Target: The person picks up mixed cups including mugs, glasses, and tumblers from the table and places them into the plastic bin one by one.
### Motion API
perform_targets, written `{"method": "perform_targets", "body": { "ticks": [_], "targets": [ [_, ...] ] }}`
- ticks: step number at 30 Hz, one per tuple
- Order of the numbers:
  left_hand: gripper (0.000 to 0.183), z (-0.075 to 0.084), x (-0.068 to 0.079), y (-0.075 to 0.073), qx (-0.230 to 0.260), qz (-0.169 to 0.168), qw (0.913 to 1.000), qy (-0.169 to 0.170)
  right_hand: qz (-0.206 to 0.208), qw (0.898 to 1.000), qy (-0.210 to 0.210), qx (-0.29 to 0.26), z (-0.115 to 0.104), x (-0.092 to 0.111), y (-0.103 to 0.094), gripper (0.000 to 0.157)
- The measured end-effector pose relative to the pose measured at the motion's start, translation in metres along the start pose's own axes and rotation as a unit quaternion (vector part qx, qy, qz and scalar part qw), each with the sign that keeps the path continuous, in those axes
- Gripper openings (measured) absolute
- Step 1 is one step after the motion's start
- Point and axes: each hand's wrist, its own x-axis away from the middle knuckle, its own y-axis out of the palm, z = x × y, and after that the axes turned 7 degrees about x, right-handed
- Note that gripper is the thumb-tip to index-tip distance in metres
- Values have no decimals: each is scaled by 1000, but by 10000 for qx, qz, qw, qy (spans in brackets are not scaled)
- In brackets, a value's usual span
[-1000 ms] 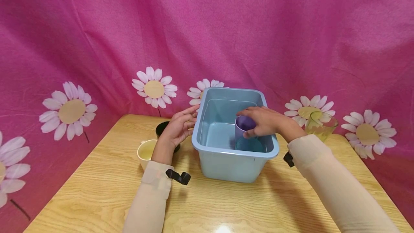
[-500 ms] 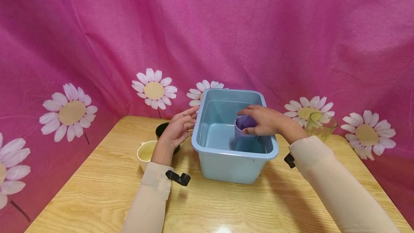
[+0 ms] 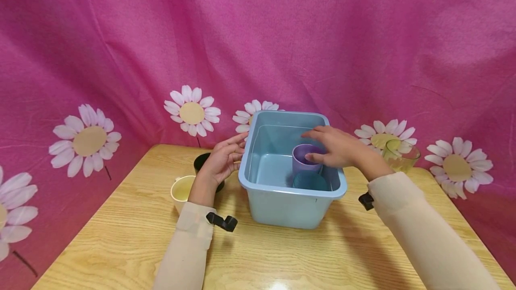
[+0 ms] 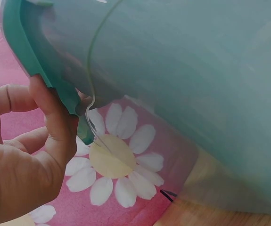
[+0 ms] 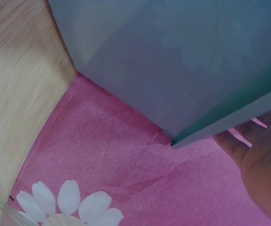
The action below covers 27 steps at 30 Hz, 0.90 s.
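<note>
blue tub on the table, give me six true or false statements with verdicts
1. The purple cup is inside the blue tub. True.
2. The purple cup is upside down. False: its mouth faces up.
3. The right grip is nearest the purple cup. True.
4. The left grip partly hides the dark cup in the head view. True.
5. The left grip is inside the blue tub. False: it is outside.
6. The dark cup is right of the blue tub. False: it is left.

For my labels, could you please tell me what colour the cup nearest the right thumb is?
Purple cup; head view.
</note>
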Motion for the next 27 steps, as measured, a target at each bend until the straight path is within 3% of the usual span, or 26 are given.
{"method": "perform_targets", "body": {
  "ticks": [27],
  "targets": [
    [58,-1,-1,0,-32,52,10000,-21,1097,9935,287,-138,36,51,-21,52]
  ]
}}
